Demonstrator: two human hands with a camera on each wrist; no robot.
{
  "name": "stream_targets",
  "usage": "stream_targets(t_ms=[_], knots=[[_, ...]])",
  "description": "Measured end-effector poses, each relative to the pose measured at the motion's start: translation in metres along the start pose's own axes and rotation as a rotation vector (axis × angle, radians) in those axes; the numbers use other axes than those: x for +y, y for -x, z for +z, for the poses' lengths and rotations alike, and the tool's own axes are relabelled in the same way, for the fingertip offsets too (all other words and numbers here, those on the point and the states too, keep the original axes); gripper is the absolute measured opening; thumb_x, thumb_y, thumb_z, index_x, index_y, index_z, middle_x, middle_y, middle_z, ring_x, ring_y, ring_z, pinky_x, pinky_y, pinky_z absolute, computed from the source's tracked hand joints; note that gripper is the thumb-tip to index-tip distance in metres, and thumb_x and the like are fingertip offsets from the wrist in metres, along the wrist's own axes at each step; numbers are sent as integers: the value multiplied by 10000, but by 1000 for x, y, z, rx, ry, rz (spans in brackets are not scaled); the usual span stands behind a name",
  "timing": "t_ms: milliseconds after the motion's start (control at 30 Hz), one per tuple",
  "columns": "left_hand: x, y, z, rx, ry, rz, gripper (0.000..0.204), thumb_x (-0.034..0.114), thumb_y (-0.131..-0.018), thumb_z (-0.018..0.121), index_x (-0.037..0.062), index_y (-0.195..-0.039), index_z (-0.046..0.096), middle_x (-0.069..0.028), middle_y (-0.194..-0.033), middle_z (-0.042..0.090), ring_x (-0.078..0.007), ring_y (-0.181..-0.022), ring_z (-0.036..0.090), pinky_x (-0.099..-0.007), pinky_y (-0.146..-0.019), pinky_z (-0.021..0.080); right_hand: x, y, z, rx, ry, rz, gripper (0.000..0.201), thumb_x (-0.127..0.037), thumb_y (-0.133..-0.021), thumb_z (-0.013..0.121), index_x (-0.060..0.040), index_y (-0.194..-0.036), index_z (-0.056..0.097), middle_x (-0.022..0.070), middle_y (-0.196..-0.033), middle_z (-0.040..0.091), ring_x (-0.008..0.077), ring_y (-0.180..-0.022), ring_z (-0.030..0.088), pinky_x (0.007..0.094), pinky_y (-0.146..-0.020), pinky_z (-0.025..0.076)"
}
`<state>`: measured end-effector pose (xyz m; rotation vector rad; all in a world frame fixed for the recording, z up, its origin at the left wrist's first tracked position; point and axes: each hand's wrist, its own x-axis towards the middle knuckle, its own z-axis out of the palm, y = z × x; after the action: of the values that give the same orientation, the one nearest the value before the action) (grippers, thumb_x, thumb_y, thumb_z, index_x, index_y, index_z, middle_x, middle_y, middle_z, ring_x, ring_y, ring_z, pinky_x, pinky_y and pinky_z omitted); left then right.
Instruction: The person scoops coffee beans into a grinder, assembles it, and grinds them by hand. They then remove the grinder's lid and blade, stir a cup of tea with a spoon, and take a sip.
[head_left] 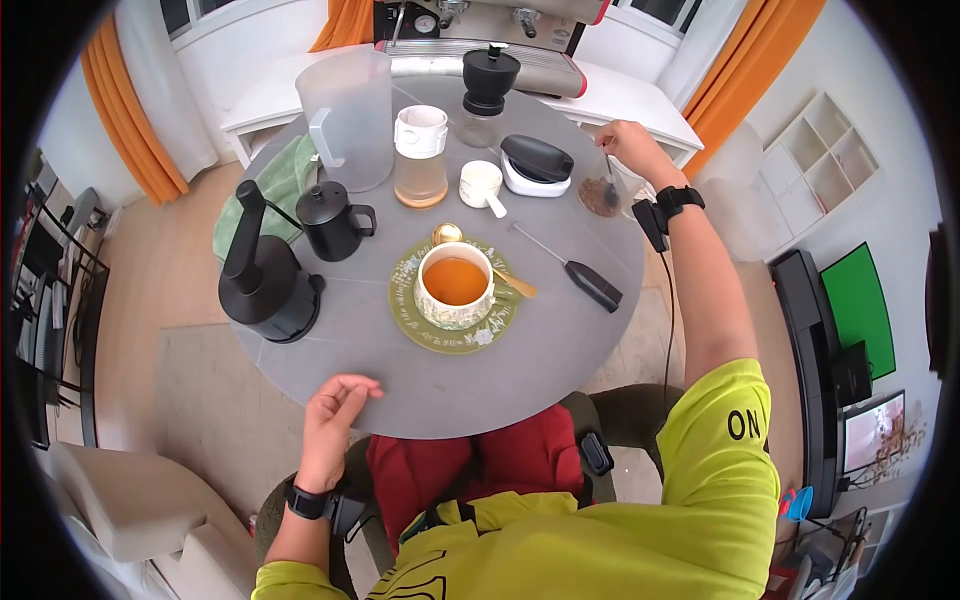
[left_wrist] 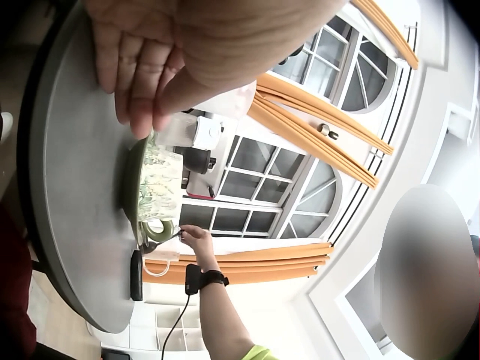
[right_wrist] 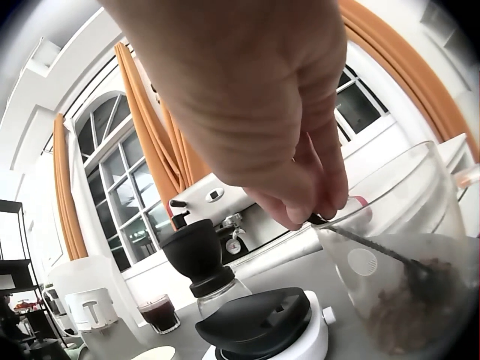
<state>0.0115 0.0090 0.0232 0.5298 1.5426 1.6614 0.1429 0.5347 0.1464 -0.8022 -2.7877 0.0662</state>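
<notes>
My right hand [head_left: 637, 150] is at the far right of the table, pinching the thin handle of a dark spoon [right_wrist: 375, 246]. The spoon slants down into a clear glass cup [right_wrist: 352, 274], its bowl down among brown crumbly stuff [right_wrist: 409, 326]. Near the table's front edge, my left hand [head_left: 335, 420] holds nothing, fingers loosely bent. Ahead of it stands a patterned cup [head_left: 452, 315] of amber-brown drink on a green saucer [head_left: 418, 325], with a gold spoon [head_left: 447, 233] beside the cup. A black handheld frother [head_left: 592, 285] with a thin metal shaft lies between saucer and glass.
Behind the saucer are a small white handled cup [head_left: 480, 182], a black-and-white device [head_left: 537, 163], a glass jar with a white top [head_left: 420, 135] and a manual grinder [head_left: 488, 80]. A black grinder [head_left: 268, 285], black pot [head_left: 333, 225] and tall pitcher [head_left: 355, 110] stand left.
</notes>
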Motion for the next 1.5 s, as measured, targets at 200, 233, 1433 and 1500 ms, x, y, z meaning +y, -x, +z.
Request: stream_targets(t_ms=[200, 233, 1433, 1500], knots=[[-1, 0, -1, 3, 1, -1, 129, 93, -989, 544, 21, -1005, 650, -61, -939, 674, -132, -971, 601, -273, -962, 401, 7, 7, 2, 43, 58, 0, 123, -26, -789, 680, 22, -901, 661, 175, -893, 690, 312, -875, 667, 389, -779, 518], [-1, 0, -1, 4, 1, -2, 129, 93, -989, 544, 21, -1005, 650, -61, -939, 674, -132, -971, 601, -273, -962, 401, 12, 9, 4, 94, 116, 22, 122, -53, -807, 682, 18, -898, 642, 181, -876, 683, 327, -872, 660, 406, -765, 509], [-4, -1, 0, 21, -51, 14, 130, 71, -991, 543, 8, -1041, 646, -47, -953, 674, -103, -940, 604, -239, -901, 422, 42, 46, 17, 292, -12, 186, 96, -113, -862, 602, -60, -872, 682, 152, -774, 668, 321, -737, 654, 422, -681, 506], [-5, -1, -1, 12, -52, 20, 129, 68, -991, 542, 9, -1038, 647, -47, -953, 674, -104, -940, 604, -240, -902, 423, 42, 46, 15, 255, -62, 214, 103, -109, -864, 599, -48, -864, 682, 150, -769, 671, 298, -716, 662, 407, -672, 507]])
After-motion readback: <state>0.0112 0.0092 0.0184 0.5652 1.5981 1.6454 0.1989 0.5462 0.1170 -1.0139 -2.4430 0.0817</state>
